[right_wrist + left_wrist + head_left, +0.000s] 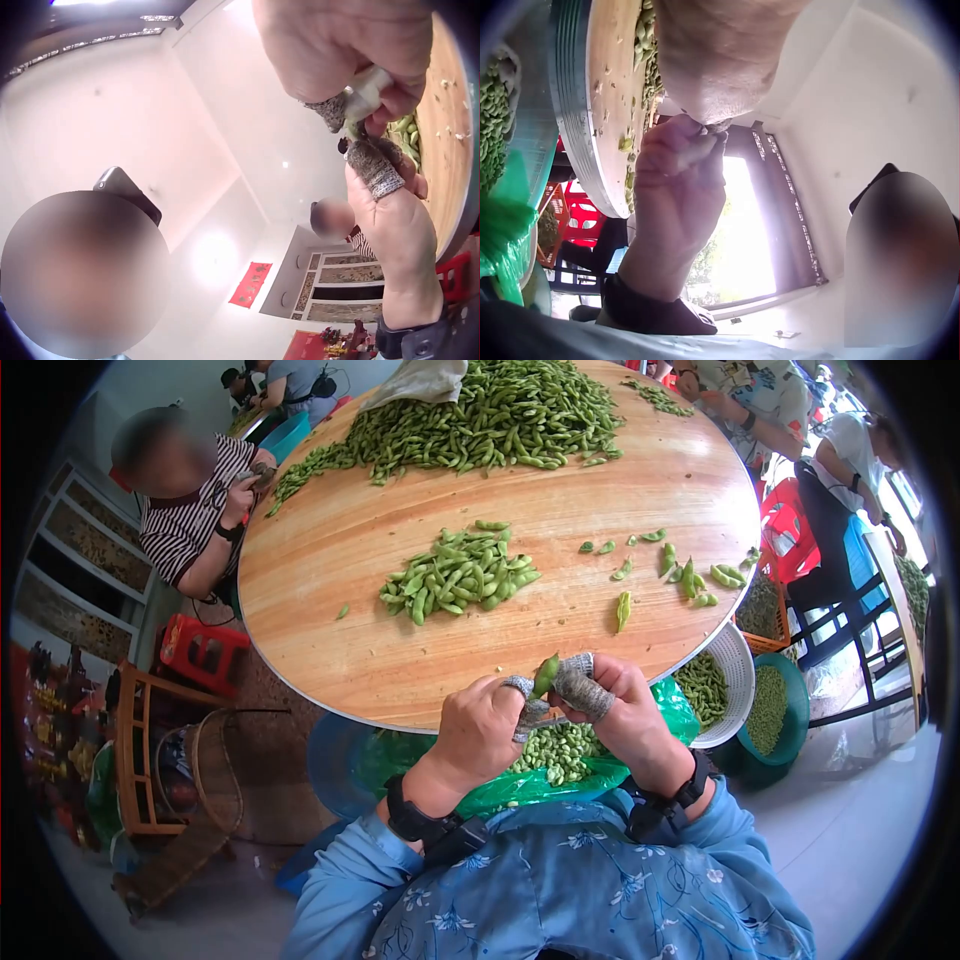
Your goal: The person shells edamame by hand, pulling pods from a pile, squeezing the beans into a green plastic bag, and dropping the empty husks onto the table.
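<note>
A green pod point(546, 674) is pinched between both hands over the table's near edge. My left hand point(482, 728), with grey cloth wraps on its fingers, grips the pod from the left. On the right, my right hand point(622, 710), wrapped the same way on thumb and finger, holds its other side. Below the hands, shelled beans point(556, 752) lie in a green plastic bag point(530, 790). The right wrist view shows both hands meeting at the pod point(354, 129), partly hidden by the fingers. A small pod pile point(460, 574) lies on the table beyond.
On the wooden table point(330, 580) are a large pod heap point(490, 420) at the back and scattered pods point(690, 578) at right. A white basket point(738, 690) and a teal basin point(792, 710) stand right of it. A person in stripes point(190, 510) sits at left.
</note>
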{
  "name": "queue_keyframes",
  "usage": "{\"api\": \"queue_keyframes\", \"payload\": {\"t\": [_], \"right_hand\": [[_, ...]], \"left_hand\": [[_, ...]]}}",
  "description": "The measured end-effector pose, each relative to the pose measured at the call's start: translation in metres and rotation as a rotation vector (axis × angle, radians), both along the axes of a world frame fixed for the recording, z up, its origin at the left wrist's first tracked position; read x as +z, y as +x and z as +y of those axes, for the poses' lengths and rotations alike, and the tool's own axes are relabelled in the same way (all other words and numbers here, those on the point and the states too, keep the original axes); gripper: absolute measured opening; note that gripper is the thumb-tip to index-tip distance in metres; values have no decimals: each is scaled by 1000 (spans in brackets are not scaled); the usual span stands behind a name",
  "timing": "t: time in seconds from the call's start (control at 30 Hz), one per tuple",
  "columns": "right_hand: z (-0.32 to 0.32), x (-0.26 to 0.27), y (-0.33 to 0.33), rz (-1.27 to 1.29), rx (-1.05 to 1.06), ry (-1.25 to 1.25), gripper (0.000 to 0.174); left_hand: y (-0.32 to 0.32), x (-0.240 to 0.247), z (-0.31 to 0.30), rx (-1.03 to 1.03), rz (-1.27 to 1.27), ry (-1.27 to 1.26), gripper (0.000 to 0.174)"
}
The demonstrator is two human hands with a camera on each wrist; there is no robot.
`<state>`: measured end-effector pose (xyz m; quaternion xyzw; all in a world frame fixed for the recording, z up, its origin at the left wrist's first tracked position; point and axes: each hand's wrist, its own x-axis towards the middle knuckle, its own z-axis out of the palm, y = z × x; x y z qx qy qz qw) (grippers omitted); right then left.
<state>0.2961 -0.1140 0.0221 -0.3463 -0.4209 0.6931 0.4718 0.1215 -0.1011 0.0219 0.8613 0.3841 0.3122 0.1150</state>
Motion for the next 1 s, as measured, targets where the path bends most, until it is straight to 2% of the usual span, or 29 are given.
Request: {"api": "queue_keyframes", "payload": {"t": [0.1,0.2,0.27,0.3,0.37,0.47,0.53,0.6,0.63,0.67,0.73,0.77,0.8,0.9,0.93,1.0], "right_hand": [[-1,0,-3,-34,-29,30,15],[2,-6,-8,-28,-45,95,14],[4,-11,-12,-32,-96,208,13],[4,-11,-13,-31,-98,209,13],[2,-12,-14,11,-113,320,13],[4,-16,-13,-42,-115,284,13],[6,-16,-11,-109,-119,261,13],[8,-13,-11,-175,-112,230,13],[8,-8,-12,-190,-123,263,14],[6,-4,-11,-206,-134,291,14],[7,-3,-6,-171,-81,306,16],[9,-5,-5,-109,-37,319,16],[11,-6,-4,-47,7,336,17],[16,-12,-3,45,67,309,17],[16,-12,-3,88,91,281,18],[17,-13,-2,95,113,260,17]], "left_hand": [[1,-6,0,-10,-39,18,13],[8,-9,-1,-36,-189,58,13],[12,-11,-11,35,-607,-521,18],[11,-11,-13,34,-606,-521,18],[11,-13,-15,-107,-1209,-1238,34],[6,-9,-9,-59,-1116,-1253,32],[8,-9,-5,-67,-1031,-1173,26],[23,-11,-6,31,-841,-673,16],[15,-6,-1,-24,-643,-511,7],[8,-3,1,-11,-647,-530,7],[0,-1,3,-158,-775,-938,12],[1,-1,3,-217,-878,-1030,12],[2,-1,2,-219,-876,-1024,12],[0,-7,2,-258,-1008,-1221,34],[-1,-6,2,-261,-1005,-1219,34],[-2,-2,2,-202,-1165,-1434,37]]}}
